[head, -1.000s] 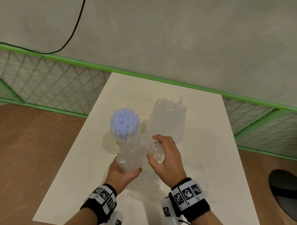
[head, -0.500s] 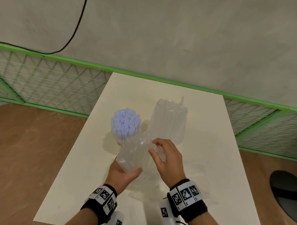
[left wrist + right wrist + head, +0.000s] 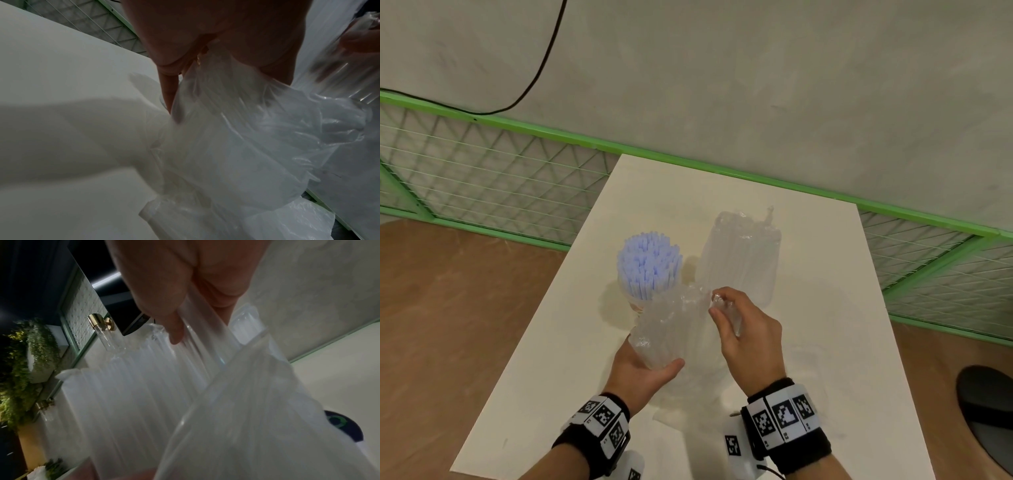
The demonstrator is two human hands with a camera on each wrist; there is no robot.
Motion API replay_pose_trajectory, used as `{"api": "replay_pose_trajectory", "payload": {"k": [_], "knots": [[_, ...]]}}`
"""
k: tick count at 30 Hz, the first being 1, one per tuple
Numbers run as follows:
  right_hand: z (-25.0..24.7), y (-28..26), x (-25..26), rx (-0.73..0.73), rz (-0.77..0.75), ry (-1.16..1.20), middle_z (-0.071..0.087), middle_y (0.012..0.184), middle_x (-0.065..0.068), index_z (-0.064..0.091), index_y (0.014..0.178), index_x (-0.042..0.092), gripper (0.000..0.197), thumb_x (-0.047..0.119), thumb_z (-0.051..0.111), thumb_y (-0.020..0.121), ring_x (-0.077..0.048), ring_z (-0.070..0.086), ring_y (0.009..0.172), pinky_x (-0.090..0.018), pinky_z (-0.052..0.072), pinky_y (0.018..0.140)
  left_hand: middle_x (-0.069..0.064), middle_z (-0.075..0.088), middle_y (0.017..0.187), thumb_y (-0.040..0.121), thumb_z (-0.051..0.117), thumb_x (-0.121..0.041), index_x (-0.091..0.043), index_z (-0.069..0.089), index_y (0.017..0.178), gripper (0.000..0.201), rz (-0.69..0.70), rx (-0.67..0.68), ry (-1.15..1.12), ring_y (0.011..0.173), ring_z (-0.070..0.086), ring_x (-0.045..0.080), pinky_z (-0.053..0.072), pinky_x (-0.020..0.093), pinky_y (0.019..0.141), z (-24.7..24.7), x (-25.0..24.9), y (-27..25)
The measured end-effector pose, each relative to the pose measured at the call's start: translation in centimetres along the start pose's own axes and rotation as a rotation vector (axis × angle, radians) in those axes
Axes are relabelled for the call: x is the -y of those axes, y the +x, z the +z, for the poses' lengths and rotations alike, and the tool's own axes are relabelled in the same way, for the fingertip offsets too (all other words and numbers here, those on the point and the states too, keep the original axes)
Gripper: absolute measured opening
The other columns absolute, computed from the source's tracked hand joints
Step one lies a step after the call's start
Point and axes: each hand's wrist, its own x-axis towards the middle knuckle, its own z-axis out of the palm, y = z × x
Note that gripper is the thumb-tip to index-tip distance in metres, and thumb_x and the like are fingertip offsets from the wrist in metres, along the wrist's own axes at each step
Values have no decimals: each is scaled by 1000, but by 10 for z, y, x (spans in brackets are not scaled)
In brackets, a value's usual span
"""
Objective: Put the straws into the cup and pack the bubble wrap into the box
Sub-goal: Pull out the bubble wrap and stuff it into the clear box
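Note:
A roll of clear bubble wrap point(image 3: 671, 325) is held above the white table point(image 3: 825, 308), close in front of me. My left hand point(image 3: 650, 363) cups its lower end from below, thumb curled round it. My right hand point(image 3: 717, 305) pinches the roll's upper edge with fingertips and thumb. Blue straws point(image 3: 649, 267) stand bunched in a cup just behind the roll; the cup itself is mostly hidden. A second tall clear bundle point(image 3: 739, 260) stands upright right of the straws; I cannot tell whether a box surrounds it. In the wrist views the left hand point(image 3: 205, 40) and right hand point(image 3: 174, 296) grip crinkled film point(image 3: 236, 138) point(image 3: 144, 386).
Thin clear plastic point(image 3: 681, 404) lies on the table under my hands. A green mesh fence point(image 3: 482, 178) runs behind the table and along both sides. A dark round object point(image 3: 986, 411) sits on the brown floor at the right.
My right hand has slid from the roll's side up to its top edge and now pinches it there. The left hand and the roll have barely moved.

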Motion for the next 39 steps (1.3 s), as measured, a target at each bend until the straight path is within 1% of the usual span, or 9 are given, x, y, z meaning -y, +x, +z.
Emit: {"api": "replay_pose_trajectory", "payload": {"k": [4, 11, 20, 25, 27, 29, 34, 37, 39], "knots": [[-8, 5, 9, -59, -27, 8, 72, 86, 11, 68, 107, 19, 21, 19, 73, 87, -5, 66, 77, -18, 50, 67, -3, 77, 98, 64, 91, -15, -16, 68, 112, 54, 4, 3, -19, 91, 72, 8, 56, 29, 86, -1, -1, -1], [-41, 25, 26, -125, -52, 32, 68, 93, 20, 67, 109, 18, 22, 12, 72, 88, 12, 63, 89, -5, 46, 75, -3, 76, 100, 49, 86, -39, -19, 67, 113, 70, 19, 16, -58, 94, 72, 10, 55, 30, 88, 0, -1, -2], [-116, 68, 54, -301, -78, 237, 74, 95, 6, 67, 109, 16, 26, 16, 76, 84, -13, 74, 83, -36, 60, 73, -5, 76, 99, 48, 85, -42, -21, 66, 113, 70, 18, 13, -29, 93, 71, 7, 54, 28, 88, -1, -1, -1], [-159, 95, 76, -451, -222, 431, 71, 97, 24, 65, 98, 39, 22, 21, 73, 88, -6, 70, 84, -30, 56, 74, -5, 75, 101, 57, 91, -27, -20, 65, 115, 64, 11, 7, -25, 95, 71, 6, 53, 21, 84, -1, 1, 0], [-161, 110, 67, -466, -215, 441, 71, 101, 19, 65, 98, 38, 20, 24, 74, 88, -15, 71, 89, -37, 57, 77, -5, 75, 102, 54, 90, -31, -19, 65, 115, 67, 8, 3, -28, 95, 71, 6, 52, 17, 83, -1, 2, 0], [-149, 126, 43, -410, -146, 420, 72, 105, 7, 66, 100, 31, 19, 22, 76, 86, -29, 71, 88, -49, 58, 78, -4, 75, 102, 51, 88, -37, -20, 65, 115, 70, 5, 3, -23, 95, 71, 6, 52, 18, 83, 0, 2, 1], [-86, 147, -11, -56, 31, 427, 71, 106, -15, 63, 109, 10, 23, 9, 71, 88, -28, 73, 89, -52, 59, 80, -2, 76, 100, 64, 91, -13, -15, 66, 115, 56, -18, 0, -25, 92, 72, 7, 53, 11, 74, 0, 4, 1], [-60, 153, -25, 124, 63, 458, 73, 106, -8, 63, 104, 20, 20, 7, 68, 89, -23, 70, 101, -50, 55, 90, -2, 76, 100, 56, 91, -27, -16, 66, 115, 64, -24, 2, -45, 93, 72, 7, 53, 16, 79, 1, 3, 1], [-50, 156, -32, 238, 5, 243, 72, 112, 4, 62, 106, 24, 18, 18, 68, 90, -11, 66, 106, -37, 51, 97, -3, 76, 101, 52, 88, -34, -18, 66, 115, 68, -26, 3, -47, 94, 71, 7, 53, 19, 82, 0, 4, 1]]}}
